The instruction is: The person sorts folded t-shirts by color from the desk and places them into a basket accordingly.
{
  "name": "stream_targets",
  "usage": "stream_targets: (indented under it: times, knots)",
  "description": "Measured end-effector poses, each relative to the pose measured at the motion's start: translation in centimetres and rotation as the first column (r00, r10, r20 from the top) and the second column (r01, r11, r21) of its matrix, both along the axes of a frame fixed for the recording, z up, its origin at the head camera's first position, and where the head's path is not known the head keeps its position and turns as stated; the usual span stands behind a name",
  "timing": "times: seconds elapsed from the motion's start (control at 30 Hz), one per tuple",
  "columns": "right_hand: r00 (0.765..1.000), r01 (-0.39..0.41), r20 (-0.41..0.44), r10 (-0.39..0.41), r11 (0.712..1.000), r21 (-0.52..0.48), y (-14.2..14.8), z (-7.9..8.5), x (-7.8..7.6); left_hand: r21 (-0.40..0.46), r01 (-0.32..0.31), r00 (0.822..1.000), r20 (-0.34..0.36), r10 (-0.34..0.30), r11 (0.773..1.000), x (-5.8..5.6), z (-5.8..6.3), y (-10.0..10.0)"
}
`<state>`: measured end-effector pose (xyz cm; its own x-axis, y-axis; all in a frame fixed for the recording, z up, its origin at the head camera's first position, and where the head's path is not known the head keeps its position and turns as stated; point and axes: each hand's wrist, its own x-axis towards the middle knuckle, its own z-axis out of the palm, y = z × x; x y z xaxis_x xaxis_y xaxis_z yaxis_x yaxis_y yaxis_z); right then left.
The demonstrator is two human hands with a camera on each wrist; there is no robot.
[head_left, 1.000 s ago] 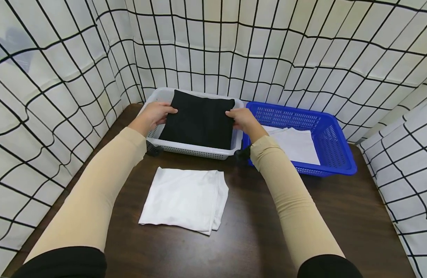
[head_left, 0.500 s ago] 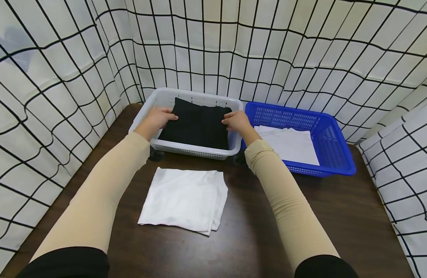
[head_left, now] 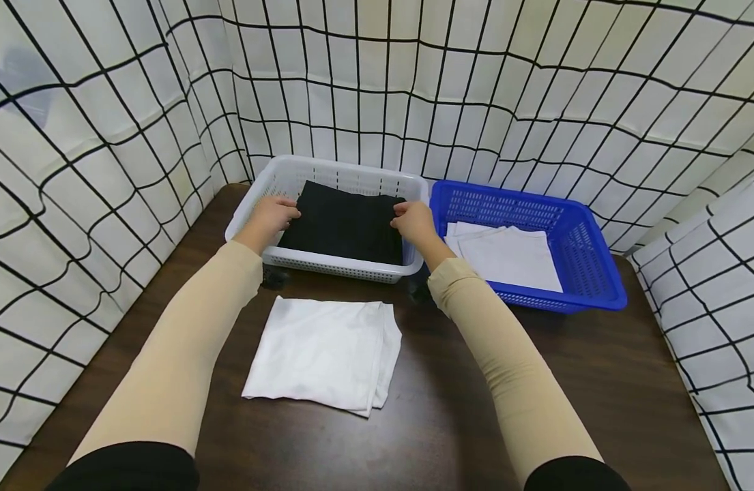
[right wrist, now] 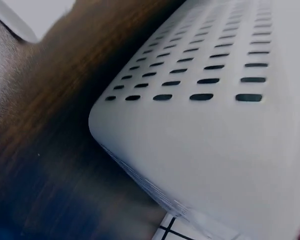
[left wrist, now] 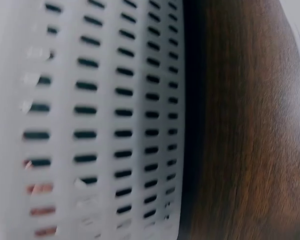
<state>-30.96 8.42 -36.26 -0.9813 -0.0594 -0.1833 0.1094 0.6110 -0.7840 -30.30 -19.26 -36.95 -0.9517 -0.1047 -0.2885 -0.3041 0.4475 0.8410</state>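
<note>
On the left, my left hand [head_left: 268,221] comes over the near left corner of the white slotted plastic basket [head_left: 334,266]. Its fingers bunch at the left edge of a folded black cloth [head_left: 346,232] and, as far as I can make out, pinch it. The cloth lies inside this basket, almost flat. A second ago its far edge stood up level with the far rim; now it sits lower and more of the far wall shows. My hands have come down with it, so I judge the cloth to be nearly settled in there.

Nearer to me, a folded white cloth [head_left: 321,351] lies untouched on the dark wood-grain desk [head_left: 241,450].

Further right, the thumb and fingers of my right hand [head_left: 418,225] seem to pinch the black cloth's far right corner. The wrist views mostly give me the basket's outer wall and settle neither grip.

At the right, just beside, a blue slotted plastic basket [head_left: 598,256] holds folded white fabric [head_left: 512,256].
</note>
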Motion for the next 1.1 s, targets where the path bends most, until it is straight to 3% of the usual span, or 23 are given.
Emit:
stream_targets:
  times: [0.17,0.47,0.7,0.87,1.1]
  knots:
    - [0.999,0.014,-0.045,-0.019,0.994,-0.11,1.0,0.3,1.5,0.052,-0.031,0.999,-0.01,0.031,0.998,0.3,0.3,-1.2]
    - [0.995,0.015,-0.085,-0.049,0.933,-0.359,3.8,-0.2,5.1,0.06,-0.025,0.999,-0.029,0.027,0.998,1.0,1.6,-2.6]
    - [0.994,-0.02,-0.103,-0.028,0.903,-0.429,4.8,-0.5,7.4,0.237,-0.07,0.997,-0.027,0.079,0.969,2.1,2.7,-2.7]
    - [0.994,-0.018,-0.099,-0.034,0.877,-0.481,5.7,-0.2,9.7,0.253,-0.019,0.999,-0.029,0.027,0.967,4.0,3.0,-2.4]
    - [0.994,0.064,-0.035,-0.101,0.82,-0.569,7.2,-0.1,13.5,0.258,0.099,0.989,-0.135,-0.065,0.961,8.3,3.1,-2.2]
